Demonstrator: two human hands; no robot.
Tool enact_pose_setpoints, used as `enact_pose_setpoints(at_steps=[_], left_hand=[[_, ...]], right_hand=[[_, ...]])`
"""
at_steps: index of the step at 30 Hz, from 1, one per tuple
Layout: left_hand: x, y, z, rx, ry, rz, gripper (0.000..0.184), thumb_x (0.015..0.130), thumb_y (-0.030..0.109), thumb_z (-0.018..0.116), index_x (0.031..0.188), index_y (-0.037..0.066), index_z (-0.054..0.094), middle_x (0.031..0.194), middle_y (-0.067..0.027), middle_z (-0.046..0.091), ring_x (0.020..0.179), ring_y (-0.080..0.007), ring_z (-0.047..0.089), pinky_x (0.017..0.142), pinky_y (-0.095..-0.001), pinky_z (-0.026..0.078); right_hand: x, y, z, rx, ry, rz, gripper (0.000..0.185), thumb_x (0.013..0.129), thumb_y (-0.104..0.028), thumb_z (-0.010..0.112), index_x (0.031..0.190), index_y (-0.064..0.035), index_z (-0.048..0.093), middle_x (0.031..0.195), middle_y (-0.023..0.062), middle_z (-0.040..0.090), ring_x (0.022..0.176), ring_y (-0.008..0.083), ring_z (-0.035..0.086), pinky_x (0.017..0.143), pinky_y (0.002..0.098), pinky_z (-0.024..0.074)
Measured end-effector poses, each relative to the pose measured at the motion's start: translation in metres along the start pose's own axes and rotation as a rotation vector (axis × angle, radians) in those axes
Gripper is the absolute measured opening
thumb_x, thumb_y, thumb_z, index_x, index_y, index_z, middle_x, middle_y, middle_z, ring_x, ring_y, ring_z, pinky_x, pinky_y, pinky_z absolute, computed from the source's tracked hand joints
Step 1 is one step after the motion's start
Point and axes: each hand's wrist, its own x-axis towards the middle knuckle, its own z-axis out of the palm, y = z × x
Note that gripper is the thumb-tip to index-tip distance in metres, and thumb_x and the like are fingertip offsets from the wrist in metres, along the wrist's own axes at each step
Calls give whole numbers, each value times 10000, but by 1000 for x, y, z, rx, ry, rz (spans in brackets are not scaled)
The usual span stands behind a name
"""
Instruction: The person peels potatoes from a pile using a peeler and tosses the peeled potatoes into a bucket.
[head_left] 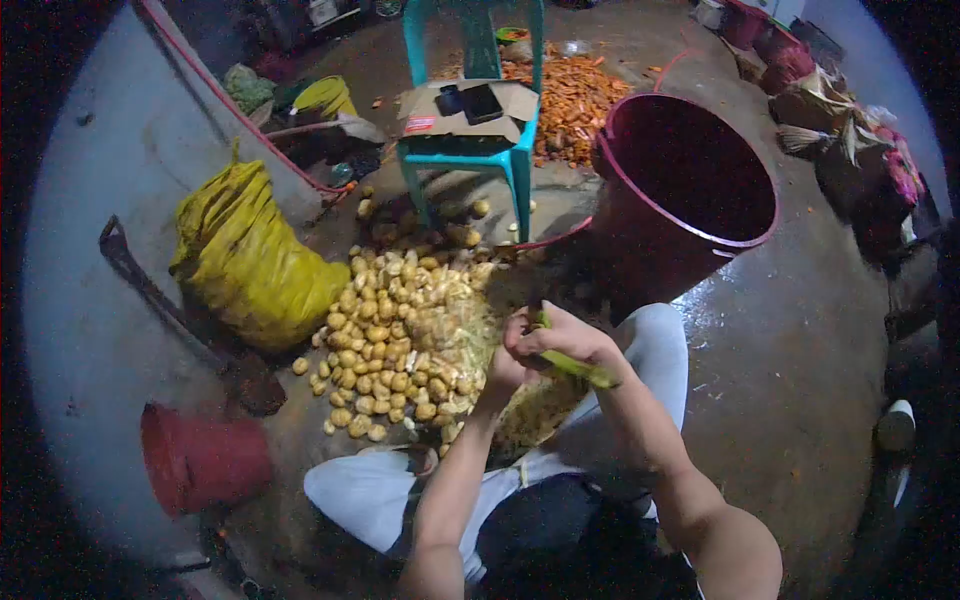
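Observation:
My left hand [508, 366] and my right hand [563, 335] are close together in front of my knees, over the potato pile. The right fingers are closed around a long yellow-green tool [578, 367]; its handle-like end sticks out toward my right wrist, and its working end is hidden. My left fingers are curled closed against the right hand, and what lies inside them is hidden. Below and to the left, whole potatoes [378, 335] are heaped on the floor. Pale peelings [455, 335] lie along the side of the heap nearest my hands.
A large dark red barrel [640, 215] stands beyond my right knee. Behind the potatoes is a teal chair [520, 165] with cardboard and phones on it, then a carrot pile [580, 100]. On the left are a yellow sack [250, 255], a hoe-like tool [165, 300] and a red bucket [210, 460].

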Motion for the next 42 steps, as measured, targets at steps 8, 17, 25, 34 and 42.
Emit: enact_pose_setpoints(at_steps=[8,17,25,34,42], left_hand=[[112,44,51,-520,-188,-62,457,919,195,561,1328,32,436,988,-115,652,801,-173,625,689,-302,514],[-154,-230,-120,-44,420,-1178,425,796,-8,588,1215,38,535,962,-64,642,686,-147,574,569,-271,461],[-288,-247,-212,-150,942,-1365,379,801,58,581,1178,53,538,964,-64,633,714,-158,574,591,-287,465],[-254,-320,-215,-583,979,-1205,336,808,132,574,1137,70,541,967,-63,624,746,-171,574,614,-305,470],[-275,-344,-201,-726,1017,-1256,309,814,198,566,1100,85,544,969,-63,615,774,-182,573,636,-321,474]], right_hand=[[-39,11,-40,331,264,-102,205,747,-182,633,892,-37,619,854,25,612,832,124,562,745,255,423],[-16,-12,-22,-201,277,138,234,828,-211,652,904,10,632,727,12,572,720,92,497,668,272,435],[27,19,-6,-510,144,191,222,829,-200,634,879,14,604,688,74,555,666,131,503,624,316,443],[88,22,21,-572,-50,375,252,829,-236,610,812,12,567,637,141,555,580,243,542,589,383,456],[106,33,12,-653,-80,439,285,812,-260,606,796,14,528,647,197,541,630,355,553,610,440,429]])
